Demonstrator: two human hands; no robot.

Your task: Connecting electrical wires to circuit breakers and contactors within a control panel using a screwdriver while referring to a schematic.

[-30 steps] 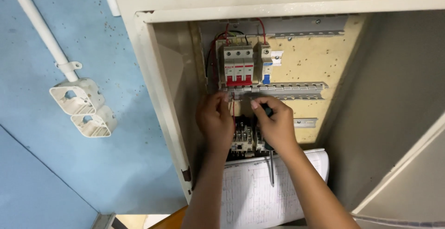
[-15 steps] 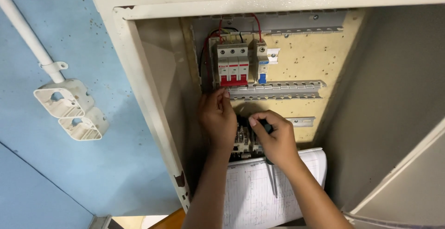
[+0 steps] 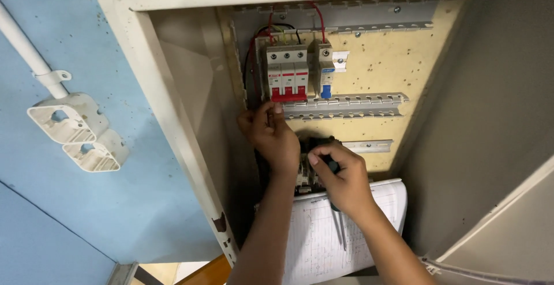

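Left hand (image 3: 271, 138) reaches up inside the cabinet (image 3: 173, 123), fingers pinched at the DIN rail (image 3: 346, 105) just below the red three-pole breaker (image 3: 287, 72), apparently steadying there. Right hand (image 3: 341, 178) is clenched round a dark screwdriver (image 3: 337, 227), shaft hanging over the wiring sheet (image 3: 346, 227), by the lower breakers.

White printed sheet (image 3: 323, 244) at cabinet bottom, small blue breaker label (image 3: 328, 71)

White conduit pipe (image 3: 26, 45) meets two open junction boxes (image 3: 78, 132) on the blue wall (image 3: 69, 216); printed sheet (image 3: 314, 239) below
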